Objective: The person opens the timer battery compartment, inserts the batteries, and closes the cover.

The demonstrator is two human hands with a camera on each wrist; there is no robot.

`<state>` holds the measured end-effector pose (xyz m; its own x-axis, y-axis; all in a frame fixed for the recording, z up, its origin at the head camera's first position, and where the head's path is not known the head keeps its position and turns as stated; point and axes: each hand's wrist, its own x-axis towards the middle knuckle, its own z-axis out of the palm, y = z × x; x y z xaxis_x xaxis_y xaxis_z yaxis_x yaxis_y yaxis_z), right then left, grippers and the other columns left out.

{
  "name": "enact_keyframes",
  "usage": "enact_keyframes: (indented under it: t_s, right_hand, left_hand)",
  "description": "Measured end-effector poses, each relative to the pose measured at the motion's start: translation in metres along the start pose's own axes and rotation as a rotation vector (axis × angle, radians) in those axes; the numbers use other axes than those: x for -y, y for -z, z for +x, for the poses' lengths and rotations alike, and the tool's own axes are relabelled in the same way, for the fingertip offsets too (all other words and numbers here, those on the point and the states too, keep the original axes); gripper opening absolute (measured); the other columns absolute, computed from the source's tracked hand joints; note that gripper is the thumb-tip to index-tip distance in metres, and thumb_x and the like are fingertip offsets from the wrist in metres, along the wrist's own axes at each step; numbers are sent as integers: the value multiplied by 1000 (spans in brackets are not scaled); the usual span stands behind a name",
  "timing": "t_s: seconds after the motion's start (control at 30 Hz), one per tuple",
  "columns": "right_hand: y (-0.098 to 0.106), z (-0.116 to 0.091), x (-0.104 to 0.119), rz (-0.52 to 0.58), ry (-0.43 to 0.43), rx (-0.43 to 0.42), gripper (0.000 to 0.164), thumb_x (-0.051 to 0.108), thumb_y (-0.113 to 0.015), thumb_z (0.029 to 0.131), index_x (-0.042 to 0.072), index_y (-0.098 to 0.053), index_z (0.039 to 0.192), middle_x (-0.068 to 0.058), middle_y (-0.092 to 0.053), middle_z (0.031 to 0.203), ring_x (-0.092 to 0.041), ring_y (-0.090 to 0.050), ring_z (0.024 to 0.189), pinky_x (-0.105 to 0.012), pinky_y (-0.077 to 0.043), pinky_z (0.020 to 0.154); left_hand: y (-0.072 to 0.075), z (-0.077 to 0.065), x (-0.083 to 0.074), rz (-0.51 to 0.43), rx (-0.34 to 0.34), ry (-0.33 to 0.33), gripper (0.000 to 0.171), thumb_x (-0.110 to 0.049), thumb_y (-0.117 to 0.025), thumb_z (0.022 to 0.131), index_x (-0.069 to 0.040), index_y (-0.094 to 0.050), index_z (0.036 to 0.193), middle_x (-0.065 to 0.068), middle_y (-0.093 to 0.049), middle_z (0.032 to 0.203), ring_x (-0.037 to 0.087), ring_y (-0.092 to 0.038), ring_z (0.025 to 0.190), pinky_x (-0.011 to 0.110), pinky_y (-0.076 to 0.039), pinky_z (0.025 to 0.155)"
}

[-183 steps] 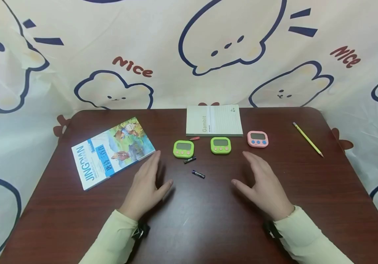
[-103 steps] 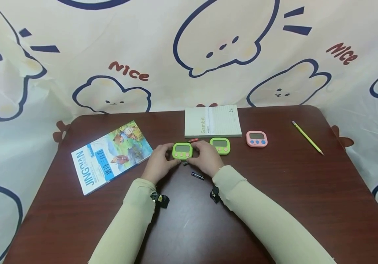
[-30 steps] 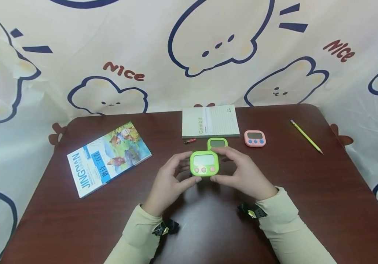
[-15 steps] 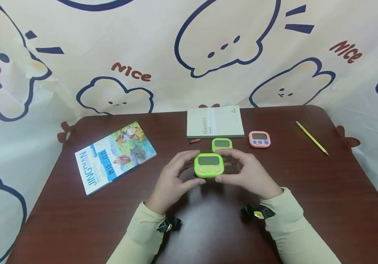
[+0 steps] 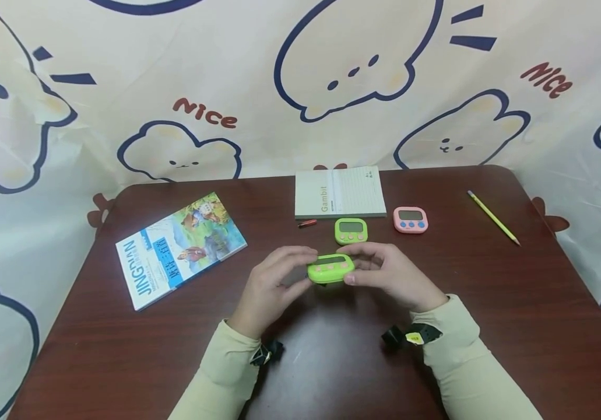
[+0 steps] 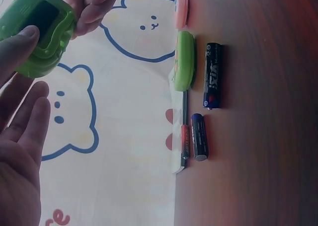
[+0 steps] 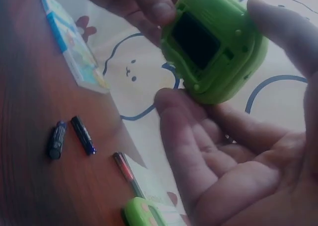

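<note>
Both hands hold a green digital timer (image 5: pixel 330 269) above the table, its screen and buttons tilted upward in the head view. My left hand (image 5: pixel 271 286) grips its left edge between fingers and thumb. On the opposite edge, my right hand (image 5: pixel 397 277) pinches it with thumb and fingers. In the right wrist view the timer's back (image 7: pixel 213 47) shows a dark rectangle and a raised frame. Two black batteries, one (image 6: pixel 212 76) and another (image 6: pixel 199 136), lie on the table; the hands hide them in the head view.
A second green timer (image 5: pixel 351 231) and a pink timer (image 5: pixel 410 220) lie beyond the hands. A red battery (image 5: pixel 308 223) is near the notebook (image 5: pixel 339 192). A book (image 5: pixel 180 251) lies at left, a pencil (image 5: pixel 493 217) at right.
Both hands reached the left green timer, lifted it off the table and brought it nearer, towards the middle. In the last half second its face has tipped back, so it looks flatter.
</note>
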<state>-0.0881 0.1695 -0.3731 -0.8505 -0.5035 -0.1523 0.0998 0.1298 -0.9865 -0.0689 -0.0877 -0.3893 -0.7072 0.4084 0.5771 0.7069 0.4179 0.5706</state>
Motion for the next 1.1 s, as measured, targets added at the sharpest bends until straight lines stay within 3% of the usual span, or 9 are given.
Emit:
enact_keyframes:
  t_s: [0.4, 0.63, 0.77, 0.9, 1.1]
  right_hand:
    - [2, 0, 0, 29, 1, 48, 53, 13, -74, 90, -5, -55, 137, -18, -65, 127, -25, -67, 111, -29, -56, 89]
    - [2, 0, -1, -3, 27, -9, 60, 15, -76, 90, 2, -51, 143, -15, -59, 138, -26, -60, 123, -28, -55, 93]
    - [0, 0, -4, -35, 124, -70, 59, 9, -80, 86, 5, -55, 139, -13, -59, 138, -32, -59, 124, -30, -53, 98]
    - [-5, -2, -2, -116, 250, -156, 56, 8, -84, 81, 12, -61, 132, -6, -62, 134, -29, -61, 120, -33, -51, 102]
    - [-11, -6, 1, -257, 330, -174, 50, 10, -86, 80, 18, -66, 125, 1, -65, 124, -20, -64, 112, -34, -51, 100]
  left_hand:
    - [-2, -2, 1, -46, -9, 22, 34, -1, -83, 81, -9, -73, 112, 1, -70, 115, 15, -66, 107, 30, -55, 94]
    - [-3, -4, 4, -127, -7, 167, 31, -3, -81, 83, -10, -74, 113, -4, -70, 115, 12, -65, 108, 33, -55, 93]
    - [-4, -4, 4, -237, -5, 258, 29, -5, -80, 85, -10, -74, 112, -4, -69, 112, 13, -64, 107, 39, -57, 92]
    - [-5, -3, 3, -339, -5, 334, 27, -6, -80, 85, -12, -74, 111, -3, -68, 110, 15, -64, 105, 42, -57, 91]
    - [-3, -2, 1, -347, 0, 390, 25, -10, -81, 85, -13, -73, 109, -5, -69, 106, 13, -65, 99, 42, -59, 86]
